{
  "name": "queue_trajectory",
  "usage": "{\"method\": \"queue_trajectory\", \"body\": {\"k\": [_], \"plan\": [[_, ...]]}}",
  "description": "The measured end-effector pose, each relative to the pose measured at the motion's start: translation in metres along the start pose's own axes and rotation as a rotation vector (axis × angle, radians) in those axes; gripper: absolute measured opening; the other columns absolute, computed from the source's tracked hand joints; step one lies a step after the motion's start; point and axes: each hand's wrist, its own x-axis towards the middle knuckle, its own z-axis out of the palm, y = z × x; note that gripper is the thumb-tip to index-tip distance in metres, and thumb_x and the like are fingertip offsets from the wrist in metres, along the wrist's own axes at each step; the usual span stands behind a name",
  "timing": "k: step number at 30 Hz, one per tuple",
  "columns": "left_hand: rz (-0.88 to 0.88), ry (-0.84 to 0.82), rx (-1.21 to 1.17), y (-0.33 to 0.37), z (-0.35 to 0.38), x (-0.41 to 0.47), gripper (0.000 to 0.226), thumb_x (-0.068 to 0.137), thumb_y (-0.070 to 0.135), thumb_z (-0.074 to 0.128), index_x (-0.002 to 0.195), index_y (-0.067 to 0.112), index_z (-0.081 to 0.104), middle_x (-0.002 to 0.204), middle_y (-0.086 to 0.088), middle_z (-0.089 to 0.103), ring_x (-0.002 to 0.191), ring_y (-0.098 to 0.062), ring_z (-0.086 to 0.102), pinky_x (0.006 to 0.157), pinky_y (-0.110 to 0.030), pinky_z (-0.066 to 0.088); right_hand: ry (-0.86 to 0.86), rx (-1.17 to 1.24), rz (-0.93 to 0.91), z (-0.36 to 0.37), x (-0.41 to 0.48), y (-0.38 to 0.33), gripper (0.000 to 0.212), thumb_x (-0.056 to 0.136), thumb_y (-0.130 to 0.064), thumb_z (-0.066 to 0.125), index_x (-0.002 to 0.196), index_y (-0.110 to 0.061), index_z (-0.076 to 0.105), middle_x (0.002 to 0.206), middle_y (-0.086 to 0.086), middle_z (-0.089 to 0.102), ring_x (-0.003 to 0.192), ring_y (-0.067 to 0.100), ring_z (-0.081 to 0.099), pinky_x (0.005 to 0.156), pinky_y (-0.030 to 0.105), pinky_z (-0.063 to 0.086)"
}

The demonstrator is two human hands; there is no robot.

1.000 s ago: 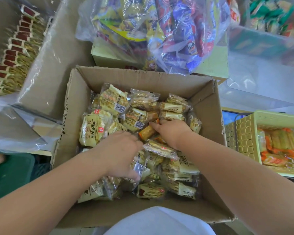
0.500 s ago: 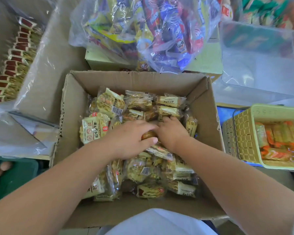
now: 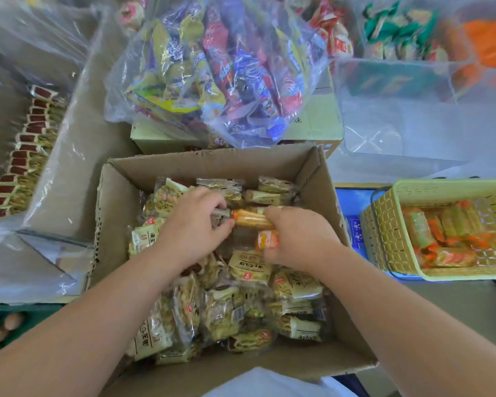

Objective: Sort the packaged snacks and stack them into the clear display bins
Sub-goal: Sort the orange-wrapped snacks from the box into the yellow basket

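An open cardboard box (image 3: 118, 193) in front of me holds several pale green-and-cream snack packets (image 3: 249, 266). My right hand (image 3: 301, 239) grips two orange snack packs (image 3: 251, 219) over the middle of the box, one long pack above and one shorter pack below. My left hand (image 3: 192, 227) reaches in beside it, and its curled fingers pinch the left end of the long orange pack. A yellow-green plastic basket (image 3: 381, 239) at the right holds several orange packs of the same kind.
A clear bag of mixed colourful snacks (image 3: 226, 70) lies on a pale green carton behind the box. At the left, a plastic-lined box holds a row of red-labelled packets (image 3: 20, 156). Clear bins with green and orange snacks (image 3: 413, 44) stand at the back right.
Both hands have come up out of the packets toward the far middle of the box. The right hand now holds two orange packs clear of the pile, and the left hand has taken one end.
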Motion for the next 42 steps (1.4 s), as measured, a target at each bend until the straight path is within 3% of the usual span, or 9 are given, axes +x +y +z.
{"method": "queue_trajectory", "body": {"k": [6,11,18,21,28,32,36,39,42], "plan": [[0.074,-0.148,0.39,-0.002,0.012,0.048,0.088,0.077,0.057,0.074,0.147,0.013,0.043,0.144,-0.011,0.049,0.131,-0.033,0.049,0.11,-0.045,0.042,0.3,0.003,0.132,-0.02,-0.053,0.018,0.063,0.063,-0.054,0.059,0.121,-0.03,0.057,0.082,-0.008,0.049,0.063,0.022,0.051,0.048,0.025,0.027],[0.004,-0.202,0.626,0.001,0.029,0.061,0.074,0.077,0.055,0.074,0.134,0.014,0.05,0.126,-0.008,0.05,0.116,-0.032,0.052,0.095,-0.046,0.047,0.604,-0.011,0.09,0.006,-0.065,0.032,0.06,0.063,-0.037,0.076,0.118,-0.016,0.065,0.081,0.001,0.06,0.072,0.028,0.056,0.058,0.036,0.047],[0.026,-0.202,0.691,0.007,0.026,0.069,0.038,0.079,0.03,0.074,0.113,0.023,0.057,0.108,-0.004,0.066,0.106,-0.029,0.06,0.091,-0.042,0.045,0.58,-0.021,0.101,0.015,-0.061,0.037,0.058,0.062,-0.05,0.063,0.115,-0.026,0.065,0.079,-0.01,0.059,0.082,0.022,0.047,0.071,0.038,0.043],[0.025,-0.219,0.58,0.014,0.009,0.064,0.034,0.084,0.031,0.073,0.109,0.023,0.051,0.098,-0.003,0.072,0.095,-0.03,0.069,0.074,-0.038,0.048,0.501,-0.032,0.042,0.015,-0.064,0.037,0.062,0.06,-0.054,0.058,0.115,-0.028,0.069,0.082,-0.014,0.066,0.087,0.023,0.053,0.077,0.041,0.043],[0.065,-0.048,0.239,0.038,-0.051,0.015,0.049,0.071,0.043,0.083,0.111,0.031,0.057,0.09,0.007,0.067,0.08,-0.023,0.063,0.067,-0.036,0.052,0.533,0.65,0.143,0.003,-0.067,0.037,0.05,0.065,-0.053,0.071,0.111,-0.039,0.062,0.086,-0.017,0.059,0.087,0.004,0.053,0.079,0.024,0.047],[0.14,-0.428,0.322,0.061,-0.036,-0.022,0.055,0.073,0.061,0.078,0.119,0.037,0.059,0.098,0.021,0.059,0.087,-0.003,0.057,0.073,-0.019,0.047,0.6,1.096,0.233,-0.004,-0.071,0.041,0.032,0.069,-0.047,0.067,0.097,-0.032,0.065,0.083,-0.013,0.068,0.078,0.008,0.061,0.07,0.02,0.047],[0.063,-0.82,0.237,0.063,-0.022,-0.026,0.096,0.058,0.101,0.045,0.131,0.04,0.06,0.116,0.023,0.058,0.106,-0.007,0.059,0.09,-0.03,0.052,0.676,1.424,0.386,-0.008,-0.077,0.046,0.022,0.07,-0.046,0.064,0.086,-0.032,0.069,0.069,-0.008,0.063,0.064,0.012,0.056,0.057,0.025,0.044],[-0.029,-0.547,0.034,0.051,-0.014,0.007,0.074,0.078,0.09,0.04,0.113,0.034,0.073,0.112,0.014,0.069,0.101,-0.01,0.066,0.088,-0.034,0.056,0.655,1.384,0.481,-0.001,-0.091,0.043,0.03,0.07,-0.051,0.066,0.091,-0.03,0.068,0.076,0.012,0.064,0.069,0.021,0.057,0.065,0.037,0.046],[-0.075,-0.222,0.07,0.028,0.007,0.056,0.029,0.096,0.035,0.064,0.117,0.016,0.072,0.113,-0.006,0.069,0.107,-0.028,0.064,0.091,-0.037,0.05,0.65,1.191,0.488,0.008,-0.102,0.026,0.03,0.07,-0.054,0.064,0.095,-0.038,0.066,0.078,-0.004,0.069,0.068,0.005,0.061,0.062,0.021,0.048]]}}
